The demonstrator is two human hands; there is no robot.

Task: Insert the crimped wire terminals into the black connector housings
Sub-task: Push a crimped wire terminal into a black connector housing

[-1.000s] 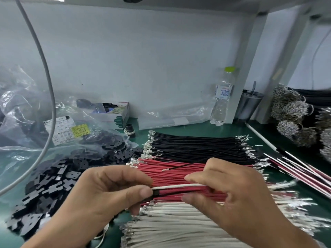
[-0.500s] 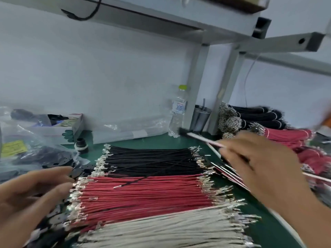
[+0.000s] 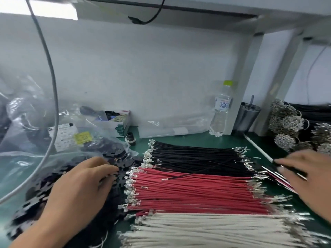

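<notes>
At the left edge of the green worktop [image 3: 197,138] clear plastic bags [image 3: 26,122] lie heaped, one with a white and yellow label. In front of them spreads a pile of black connector housings [image 3: 44,187]. The left hand [image 3: 84,187] rests palm-down on this pile, its fingers [image 3: 107,169] stretched forward and close together, the tips on the housings near the wire ends; whether they pinch one cannot be told. Behind, by the back wall, stands a small open box [image 3: 116,122].

In the middle lie three flat rows of crimped wires: black wires [image 3: 197,156] farthest back, red wires [image 3: 197,190] next, white wires [image 3: 206,230] at the front edge, metal terminals at both ends. One black wire lies slanted across the red row.

At the back right stand a water bottle [image 3: 221,111] and a dark cup [image 3: 248,117]. Near the right edge the right hand [image 3: 308,176], blurred, pinches a thin dark-and-white wire [image 3: 265,154] between thumb and fingertips, above a few finished red-and-white wires. Bundled wires [image 3: 293,127] fill the right corner.
</notes>
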